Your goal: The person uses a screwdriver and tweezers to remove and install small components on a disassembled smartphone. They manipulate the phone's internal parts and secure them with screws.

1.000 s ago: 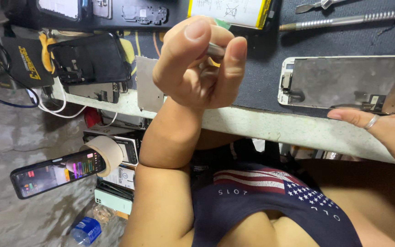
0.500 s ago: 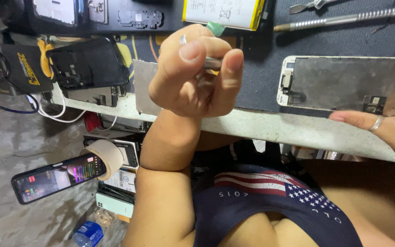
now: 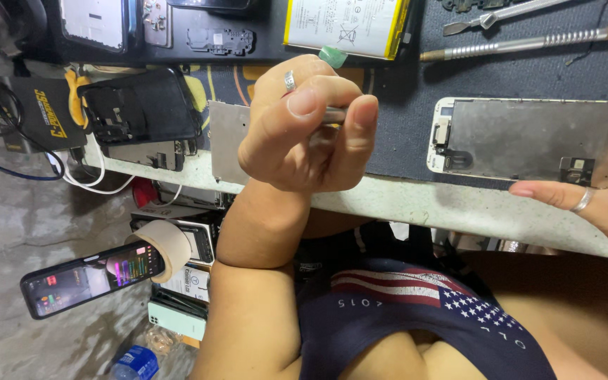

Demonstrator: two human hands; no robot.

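Head view, inspector A: the left hand [image 3: 304, 127] is raised above the bench edge [image 3: 416, 200], fingers curled tight. Thumb and forefinger pinch a thin grey metal tool [image 3: 333, 115] whose short exposed length shows between the fingertips [image 3: 364, 112]. A ring sits on one finger.

Inspector B: And the other end of that tool?

A: Hidden inside the fist; its tip cannot be made out. A green cap-like end [image 3: 333, 56] shows just above the knuckles, though whether it belongs to the tool I cannot tell.

B: Right hand?

A: The right hand [image 3: 592, 211] enters from the frame's right edge, fingers extended and close together, holding nothing. The ringed finger lies along the lower edge of the phone screen assembly [image 3: 529, 141], touching or nearly so; I cannot confirm contact.

B: Position of that assembly?

A: Flat on the dark mat [image 3: 402, 141], metal back plate upward, well to the right of the left hand. A bare metal plate [image 3: 228, 141] lies just beside the left hand on its other side.
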